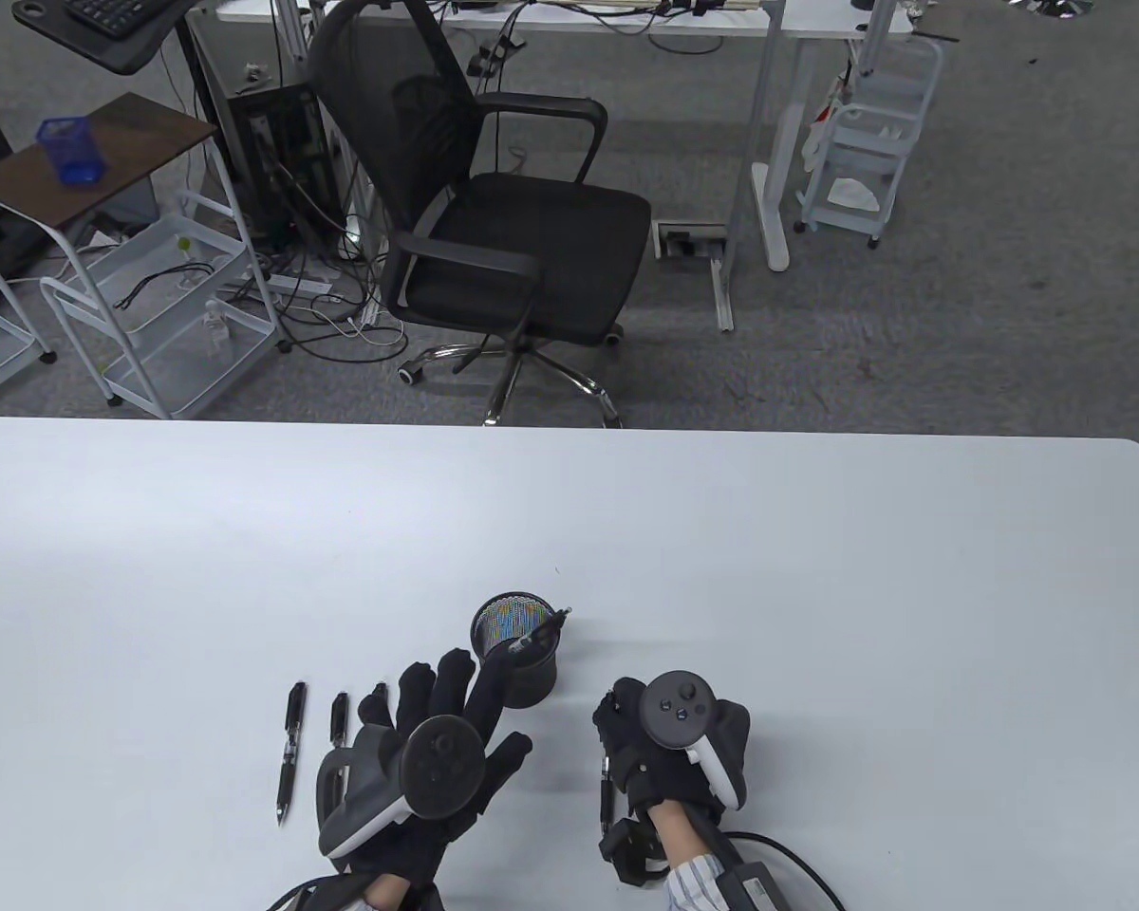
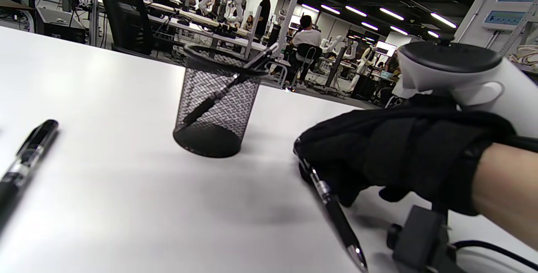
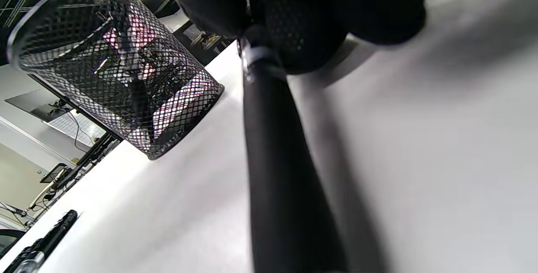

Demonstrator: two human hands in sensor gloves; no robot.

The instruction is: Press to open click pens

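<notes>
Pens: 2 slim black click pens (image 1: pixel 291 752) with clear mid-barrels lie side by side on the smooth white surface (image 1: pixel 816 569), left of the left hand; a second one (image 1: pixel 339 718) is partly hidden.
Held pen: black barrel (image 2: pixel 332 212), metal tip, gripped in the right hand (image 1: pixel 674 750), fingers curled round it.
Cup: round black wire-mesh holder (image 1: pixel 515 650), upright, 1 pen (image 1: pixel 539 632) leaning inside.
Left hand: (image 1: pixel 437 750) black fabric glove, fingers spread, holding nothing, just beside the cup.

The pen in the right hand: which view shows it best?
The left wrist view: the pen shows tip to grip below the right hand. The right wrist view shows a blurred barrel; the table view, a sliver.
</notes>
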